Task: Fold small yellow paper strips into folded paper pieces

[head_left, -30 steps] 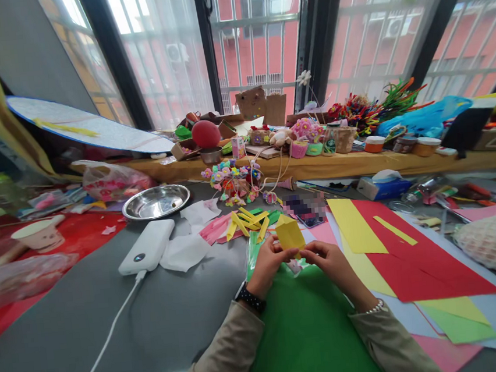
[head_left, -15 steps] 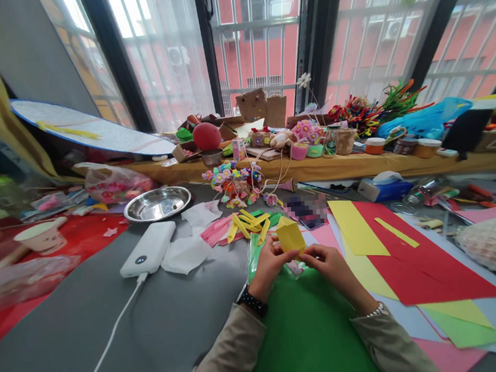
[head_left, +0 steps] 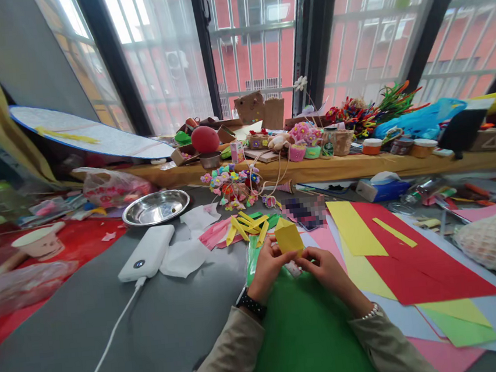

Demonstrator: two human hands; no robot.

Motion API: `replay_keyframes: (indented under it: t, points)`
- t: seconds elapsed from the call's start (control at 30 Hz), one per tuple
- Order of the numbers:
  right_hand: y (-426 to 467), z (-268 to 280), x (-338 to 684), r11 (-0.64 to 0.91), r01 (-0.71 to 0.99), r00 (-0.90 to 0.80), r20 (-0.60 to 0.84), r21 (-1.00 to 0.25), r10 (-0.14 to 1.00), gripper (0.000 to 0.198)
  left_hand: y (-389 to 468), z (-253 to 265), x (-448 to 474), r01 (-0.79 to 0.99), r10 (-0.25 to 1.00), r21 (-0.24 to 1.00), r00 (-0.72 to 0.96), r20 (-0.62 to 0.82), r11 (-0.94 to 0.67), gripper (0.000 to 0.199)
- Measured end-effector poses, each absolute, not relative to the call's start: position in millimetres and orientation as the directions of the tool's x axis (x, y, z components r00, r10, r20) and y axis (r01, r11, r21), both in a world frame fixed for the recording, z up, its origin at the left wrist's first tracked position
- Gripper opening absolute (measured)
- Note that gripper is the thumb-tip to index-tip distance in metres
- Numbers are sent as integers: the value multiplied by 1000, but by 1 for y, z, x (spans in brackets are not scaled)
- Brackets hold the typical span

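A small folded piece of yellow paper point(head_left: 288, 236) is held up between my two hands, over the top end of a green sheet point(head_left: 308, 332). My left hand point(head_left: 268, 265) pinches its lower left side, thumb in front. At its lower right corner, the fingers of my right hand point(head_left: 322, 262) are closed on the paper's edge. Just beyond my hands lie several folded yellow paper strips point(head_left: 245, 226), with pink folded paper point(head_left: 216, 233) beside them. A dark phone point(head_left: 305, 212), partly blurred out, rests behind the yellow piece.
Right of my hands lie a red sheet point(head_left: 431, 268), a yellow sheet point(head_left: 357, 228) and other coloured papers. On the left are a white power bank point(head_left: 147, 253) with a cable, a steel plate point(head_left: 156, 208) and a paper cup point(head_left: 40, 241). Pipe-cleaner flowers point(head_left: 232, 184) stand at the back.
Both hands keep their hold on the yellow paper, almost unmoved. The whole view has shifted slightly.
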State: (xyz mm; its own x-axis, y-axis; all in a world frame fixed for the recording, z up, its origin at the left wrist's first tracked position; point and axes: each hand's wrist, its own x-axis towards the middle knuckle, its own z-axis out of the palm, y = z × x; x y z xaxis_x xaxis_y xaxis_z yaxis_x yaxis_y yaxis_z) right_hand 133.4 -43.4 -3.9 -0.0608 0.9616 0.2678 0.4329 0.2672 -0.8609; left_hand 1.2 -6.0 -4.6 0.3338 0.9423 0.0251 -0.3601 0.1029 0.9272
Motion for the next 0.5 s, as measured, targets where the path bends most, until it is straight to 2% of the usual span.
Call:
replay_keyframes:
  t: [0.1,0.3,0.5]
  points:
    - [-43,-4,135,258,402,-72,250,-879,966,21,-5,-5,0,-334,946,936,325,4,111,51]
    - [-40,-4,139,183,231,-98,164,-956,982,24,-4,-5,-2,-306,951,945,307,-21,120,45]
    - [-42,0,138,171,200,-85,157,-965,984,18,-4,-5,-1,-303,948,943,316,-34,135,45]
